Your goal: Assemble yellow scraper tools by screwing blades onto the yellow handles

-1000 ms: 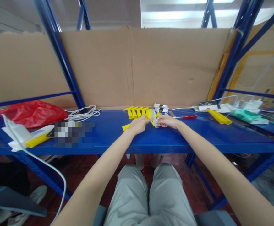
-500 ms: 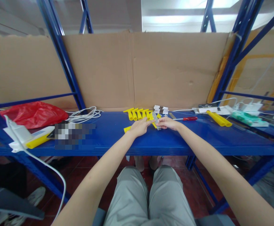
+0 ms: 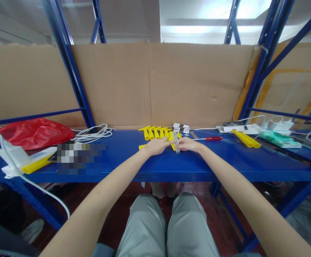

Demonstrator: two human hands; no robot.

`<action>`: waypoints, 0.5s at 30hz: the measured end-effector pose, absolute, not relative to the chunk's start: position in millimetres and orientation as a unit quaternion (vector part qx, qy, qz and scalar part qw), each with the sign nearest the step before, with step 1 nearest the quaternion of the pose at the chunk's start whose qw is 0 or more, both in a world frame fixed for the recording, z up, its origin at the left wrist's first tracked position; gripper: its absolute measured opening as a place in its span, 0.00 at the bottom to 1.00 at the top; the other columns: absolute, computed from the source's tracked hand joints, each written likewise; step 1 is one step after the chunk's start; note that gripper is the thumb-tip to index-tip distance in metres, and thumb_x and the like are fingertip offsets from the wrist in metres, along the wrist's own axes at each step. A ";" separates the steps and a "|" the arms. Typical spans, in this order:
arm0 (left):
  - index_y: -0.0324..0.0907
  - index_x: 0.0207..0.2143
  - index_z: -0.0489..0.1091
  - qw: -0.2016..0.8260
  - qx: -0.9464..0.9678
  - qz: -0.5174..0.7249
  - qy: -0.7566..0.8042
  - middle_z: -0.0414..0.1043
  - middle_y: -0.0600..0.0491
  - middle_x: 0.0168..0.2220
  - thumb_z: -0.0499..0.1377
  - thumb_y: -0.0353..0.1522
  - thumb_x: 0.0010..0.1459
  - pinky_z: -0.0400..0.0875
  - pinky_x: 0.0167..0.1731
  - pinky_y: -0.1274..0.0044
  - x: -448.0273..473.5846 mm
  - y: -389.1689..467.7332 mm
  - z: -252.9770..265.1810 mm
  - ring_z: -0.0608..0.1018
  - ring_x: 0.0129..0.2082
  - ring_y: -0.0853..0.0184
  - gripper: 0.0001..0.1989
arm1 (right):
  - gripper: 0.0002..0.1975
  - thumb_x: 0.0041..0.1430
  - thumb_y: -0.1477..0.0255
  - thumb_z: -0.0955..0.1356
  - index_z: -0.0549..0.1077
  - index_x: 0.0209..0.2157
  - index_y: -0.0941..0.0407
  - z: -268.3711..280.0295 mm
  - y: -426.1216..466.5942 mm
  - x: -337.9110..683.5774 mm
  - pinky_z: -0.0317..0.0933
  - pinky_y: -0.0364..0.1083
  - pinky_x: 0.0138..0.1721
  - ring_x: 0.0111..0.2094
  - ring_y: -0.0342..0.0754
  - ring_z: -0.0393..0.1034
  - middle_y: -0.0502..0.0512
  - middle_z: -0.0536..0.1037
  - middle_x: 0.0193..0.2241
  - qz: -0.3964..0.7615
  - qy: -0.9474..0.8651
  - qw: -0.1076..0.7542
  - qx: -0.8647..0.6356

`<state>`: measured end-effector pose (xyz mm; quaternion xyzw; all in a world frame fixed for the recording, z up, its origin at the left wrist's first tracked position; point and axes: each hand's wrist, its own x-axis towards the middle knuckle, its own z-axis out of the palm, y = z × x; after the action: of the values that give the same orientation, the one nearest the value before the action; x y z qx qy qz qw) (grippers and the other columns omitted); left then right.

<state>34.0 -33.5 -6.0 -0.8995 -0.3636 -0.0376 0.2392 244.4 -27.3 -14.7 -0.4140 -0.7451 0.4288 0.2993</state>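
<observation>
In the middle of the blue shelf, my right hand [image 3: 189, 144] pinches a flat grey strip [image 3: 175, 140] that stands nearly lengthwise to me. My left hand [image 3: 157, 146] is closed, its fingers pressed at a yellow T-shaped handle [image 3: 173, 146], partly hidden behind the strip and fingers. Whether strip and handle are joined cannot be made out. Just behind my hands lies a row of several yellow T-shaped handles [image 3: 151, 134]. Another yellow piece [image 3: 142, 146] shows partly beside my left wrist. A red-handled screwdriver [image 3: 213, 138] lies right of my right hand.
Behind my right hand sits a stack of small white-and-dark pieces [image 3: 181, 127]. Two yellow tubes [image 3: 248, 139] and a green-and-white packet [image 3: 280, 138] lie at right. A red bag [image 3: 35, 134], a white cable coil [image 3: 95, 134] and a yellow tube [image 3: 37, 165] are at left. Cardboard [image 3: 112, 82] closes the back.
The grey strip has turned from a slant to nearly straight, and my left fingers have drawn off its face. The view has tilted slightly upward.
</observation>
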 end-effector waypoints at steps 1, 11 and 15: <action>0.57 0.65 0.49 0.243 -0.899 -0.033 -0.361 0.65 0.45 0.52 0.42 0.31 0.66 0.72 0.38 0.71 33.5 -32.4 -6.3 0.76 0.45 0.59 0.26 | 0.09 0.43 0.69 0.71 0.70 0.21 0.59 -14.2 -27.6 243.8 0.42 0.40 0.17 0.15 0.36 0.51 0.45 0.65 0.13 0.428 -0.745 0.295 -0.417; 0.53 0.67 0.43 0.286 -0.889 -0.026 -0.357 0.66 0.44 0.49 0.44 0.24 0.63 0.72 0.35 0.73 34.8 -40.3 -8.6 0.76 0.46 0.59 0.32 | 0.09 0.48 0.68 0.71 0.68 0.26 0.57 -12.5 -26.3 243.3 0.49 0.39 0.15 0.16 0.38 0.59 0.44 0.65 0.15 0.458 -0.662 0.422 -0.417; 0.53 0.67 0.42 0.297 -0.886 -0.023 -0.356 0.67 0.44 0.47 0.43 0.23 0.62 0.72 0.36 0.73 34.8 -42.7 -8.9 0.76 0.45 0.60 0.33 | 0.10 0.46 0.68 0.72 0.68 0.26 0.57 -11.8 -26.4 244.4 0.50 0.39 0.15 0.15 0.38 0.60 0.45 0.66 0.16 0.463 -0.662 0.429 -0.404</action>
<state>34.8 -42.7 -8.9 -0.8859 -0.3559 -0.0234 0.2966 244.4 -26.4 -11.8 -0.4037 -0.6620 0.4633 0.4291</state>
